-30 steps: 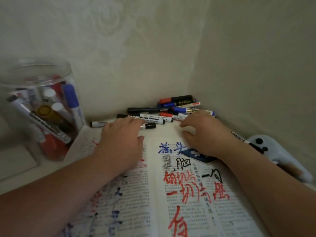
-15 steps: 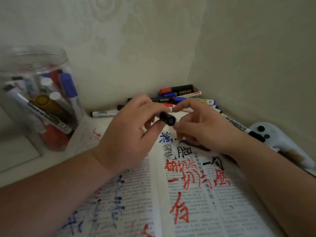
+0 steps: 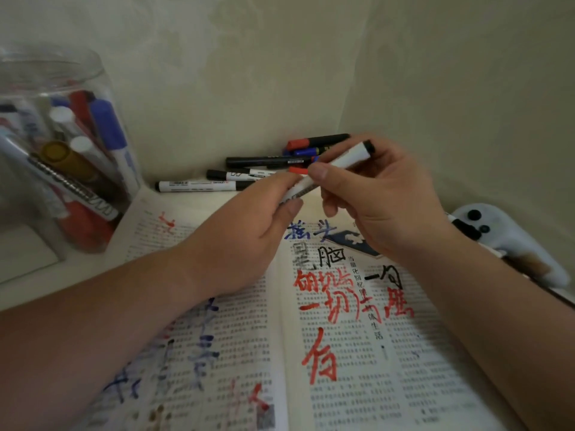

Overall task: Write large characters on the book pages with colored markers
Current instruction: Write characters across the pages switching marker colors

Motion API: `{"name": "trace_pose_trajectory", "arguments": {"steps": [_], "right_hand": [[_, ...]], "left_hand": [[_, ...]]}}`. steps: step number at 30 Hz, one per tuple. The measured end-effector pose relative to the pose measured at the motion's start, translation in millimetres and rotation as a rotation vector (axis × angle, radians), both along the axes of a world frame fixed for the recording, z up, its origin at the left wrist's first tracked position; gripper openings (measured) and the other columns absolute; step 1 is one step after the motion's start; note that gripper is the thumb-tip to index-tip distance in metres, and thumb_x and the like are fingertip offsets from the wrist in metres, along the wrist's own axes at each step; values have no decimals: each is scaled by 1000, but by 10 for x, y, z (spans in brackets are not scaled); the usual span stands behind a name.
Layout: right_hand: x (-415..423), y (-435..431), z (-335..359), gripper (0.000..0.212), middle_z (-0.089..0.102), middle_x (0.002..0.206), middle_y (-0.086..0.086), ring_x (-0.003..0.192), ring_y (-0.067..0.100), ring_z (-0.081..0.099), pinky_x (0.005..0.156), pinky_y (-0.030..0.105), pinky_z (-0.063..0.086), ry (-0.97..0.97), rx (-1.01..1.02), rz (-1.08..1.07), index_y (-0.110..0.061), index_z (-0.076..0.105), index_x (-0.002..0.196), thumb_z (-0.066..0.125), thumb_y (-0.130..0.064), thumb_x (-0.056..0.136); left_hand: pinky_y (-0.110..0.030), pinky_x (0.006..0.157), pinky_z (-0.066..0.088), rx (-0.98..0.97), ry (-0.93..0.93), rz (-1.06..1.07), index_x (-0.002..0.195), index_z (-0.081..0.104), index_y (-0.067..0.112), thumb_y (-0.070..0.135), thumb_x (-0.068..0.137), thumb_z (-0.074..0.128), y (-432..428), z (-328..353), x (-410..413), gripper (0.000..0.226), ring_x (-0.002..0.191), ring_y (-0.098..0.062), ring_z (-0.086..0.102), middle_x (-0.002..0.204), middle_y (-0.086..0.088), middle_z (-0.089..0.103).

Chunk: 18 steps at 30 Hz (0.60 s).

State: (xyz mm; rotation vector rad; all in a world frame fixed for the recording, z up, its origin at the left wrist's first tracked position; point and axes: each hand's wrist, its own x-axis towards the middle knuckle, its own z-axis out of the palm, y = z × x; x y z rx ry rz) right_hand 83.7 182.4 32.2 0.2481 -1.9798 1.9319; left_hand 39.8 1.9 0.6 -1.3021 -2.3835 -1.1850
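Observation:
An open book lies flat in front of me, its printed pages overwritten with large red, blue and black characters. Above its top edge both hands hold one white marker with a black end, tilted up to the right. My left hand pinches the marker's lower end between thumb and fingers. My right hand grips the barrel higher up, thumb on top. The lower end of the marker is hidden inside my left fingers.
Loose markers lie in a pile against the wall corner behind the book. A clear plastic jar full of markers stands at the left. A white plush toy lies at the right by the wall.
Both hands lifted off the book's top edge, picked a marker from the pile and raised it. The marker has swung from pointing at me to lying tilted up to the right.

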Motion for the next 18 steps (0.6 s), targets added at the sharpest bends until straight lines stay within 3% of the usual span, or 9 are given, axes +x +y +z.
{"name": "trace_pose_trajectory", "arguments": {"steps": [4,6,9,11,14,16,18], "right_hand": [[49,-54,1,8,60,61,-12,52,3,53,52,17,44,-31,239,40,-8,64,89,70,-11,93],[52,-72,20,10,53,55,-15,46,1,46,48,14,38,-28,198,84,-7,60,89,66,-11,96],[77,-103,116,13,54,54,-16,45,0,47,48,11,36,26,197,105,-7,58,85,63,-12,96],[130,-117,204,14,56,54,-15,46,1,50,49,11,38,55,243,97,-7,60,83,64,-13,96],[245,-62,367,19,55,54,-8,46,8,47,46,20,38,54,302,-72,-7,62,79,69,-17,94],[363,61,448,18,56,51,-2,42,17,47,43,25,37,32,178,-160,-9,62,75,68,-13,91],[540,208,454,15,59,52,7,43,25,55,43,25,40,-79,20,-108,-4,68,78,60,-15,86]], "left_hand": [[2,76,36,46,-22,-96,126,44,39,20,105,43,-16,43,72,29,88,25,52,90,49,54],[3,77,35,69,-35,-98,140,46,30,22,104,44,-13,57,90,37,89,28,52,91,50,54],[0,66,36,108,-105,-95,150,39,25,19,105,46,-3,71,80,46,69,25,51,73,46,55],[-10,70,42,140,-146,-111,151,38,30,28,106,48,4,75,83,47,70,15,55,78,34,61],[-50,85,50,103,-263,-178,143,34,43,54,100,46,-17,9,101,46,92,-23,63,107,3,64],[-50,83,49,48,-287,-195,139,31,45,45,97,45,-35,-26,116,44,86,-21,57,105,9,56],[-48,82,49,-27,-282,-199,134,30,46,21,91,42,-41,-25,122,51,87,-16,57,106,12,53]]}}
